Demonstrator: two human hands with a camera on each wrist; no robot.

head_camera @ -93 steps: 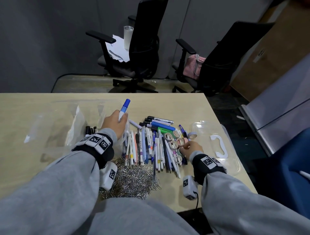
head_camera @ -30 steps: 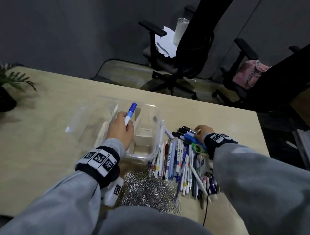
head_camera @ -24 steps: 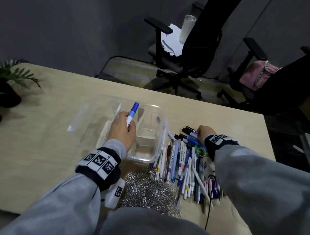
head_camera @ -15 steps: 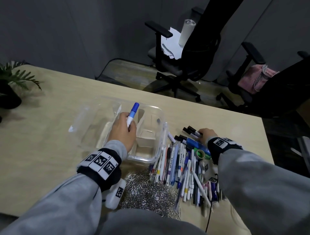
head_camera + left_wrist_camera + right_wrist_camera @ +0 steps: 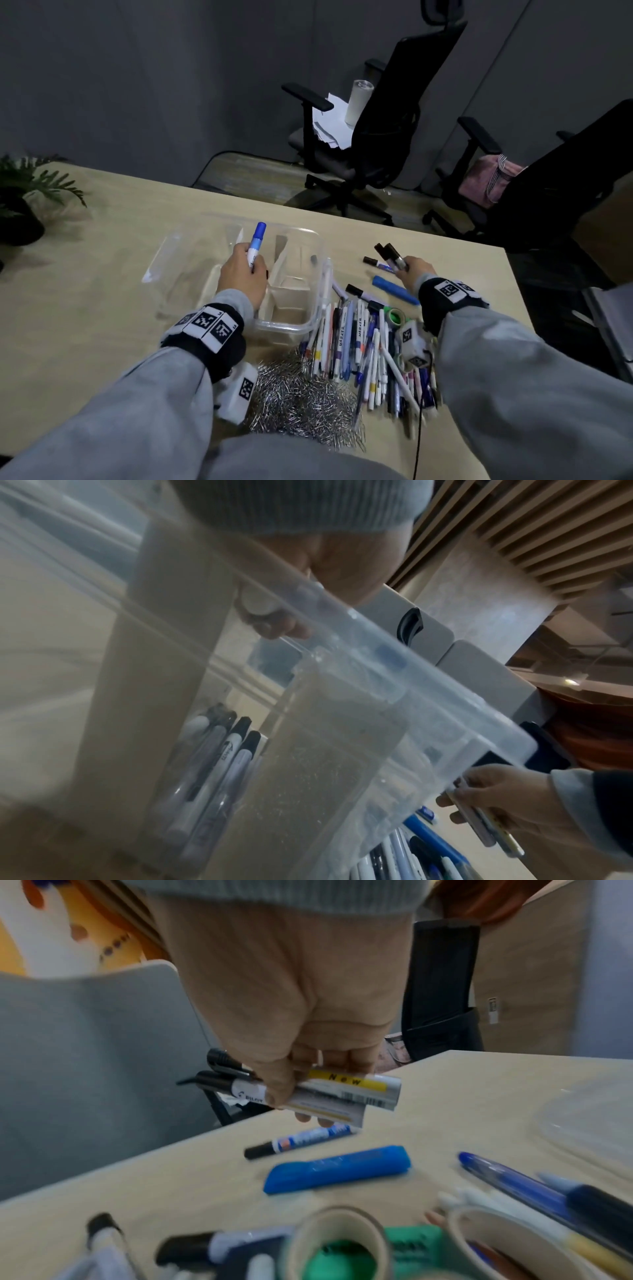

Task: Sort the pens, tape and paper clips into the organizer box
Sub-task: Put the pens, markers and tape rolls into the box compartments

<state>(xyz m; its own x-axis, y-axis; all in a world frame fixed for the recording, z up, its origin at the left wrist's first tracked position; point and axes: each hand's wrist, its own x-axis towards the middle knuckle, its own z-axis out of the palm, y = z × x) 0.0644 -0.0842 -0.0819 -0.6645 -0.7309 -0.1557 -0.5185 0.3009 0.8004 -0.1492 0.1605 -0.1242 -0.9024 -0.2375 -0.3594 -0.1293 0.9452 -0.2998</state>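
Observation:
My left hand [image 5: 251, 265] grips a blue-capped marker [image 5: 256, 245] upright over the clear organizer box [image 5: 308, 318]. Through the box wall [image 5: 377, 669], several black-capped markers [image 5: 219, 753] lie in one compartment. To the right, my right hand [image 5: 404, 267] grips two black-capped markers [image 5: 342, 1093] just above the table. A black marker [image 5: 298, 1141] and a thick blue marker [image 5: 339, 1169] lie below that hand. The pen pile [image 5: 359, 342] sits right of the box, with tape rolls [image 5: 339, 1242] at its right side. Paper clips [image 5: 301, 394] are heaped near me.
A potted plant [image 5: 20, 205] stands at the table's far left. Two black office chairs [image 5: 376, 120] stand beyond the far edge. A clear lid [image 5: 589, 1123] lies right of the pens. The table's right edge [image 5: 513, 291] runs close to my right hand.
My right hand has closed round two black-capped markers at the pile's far end and lifted them off the table. My left hand still holds the blue marker over the box.

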